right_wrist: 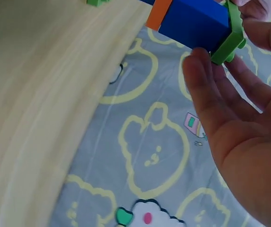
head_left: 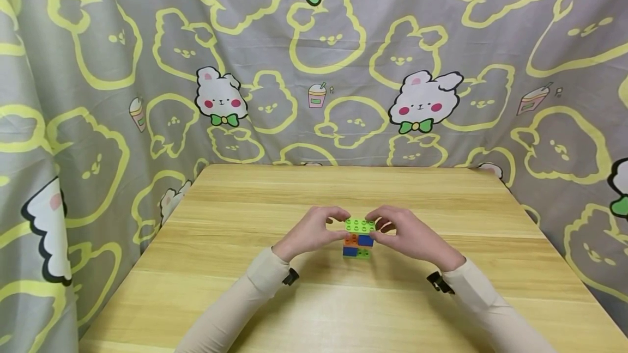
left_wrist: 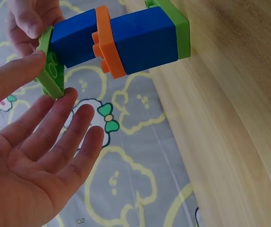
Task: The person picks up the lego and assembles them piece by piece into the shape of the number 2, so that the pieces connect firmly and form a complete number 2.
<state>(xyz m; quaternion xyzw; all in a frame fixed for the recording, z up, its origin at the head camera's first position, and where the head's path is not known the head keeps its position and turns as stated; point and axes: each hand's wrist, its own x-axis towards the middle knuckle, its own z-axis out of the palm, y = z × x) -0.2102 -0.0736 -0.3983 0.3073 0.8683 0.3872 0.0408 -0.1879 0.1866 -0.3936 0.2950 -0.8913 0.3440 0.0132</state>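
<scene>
A small tower of toy building blocks stands on the wooden table in the head view. Its top is a light green studded plate [head_left: 360, 226], over a blue block [head_left: 365, 241], an orange plate [head_left: 349, 242], another blue block [head_left: 350, 251] and a green base plate [head_left: 364, 255]. My left hand [head_left: 314, 233] pinches the left end of the top plate between thumb and fingers, the other fingers spread. At the opposite end, my right hand [head_left: 409, 236] pinches the same green plate [right_wrist: 230, 40]. In the left wrist view the upper blue block [left_wrist: 76, 38] sits directly beneath it.
The wooden table [head_left: 235, 222] extends around the tower on all sides. A grey curtain [head_left: 343, 59] with cartoon animals hangs behind and beside it. Dark wrist cameras [head_left: 290, 277] sit at the cuffs of both beige sleeves [head_left: 235, 298].
</scene>
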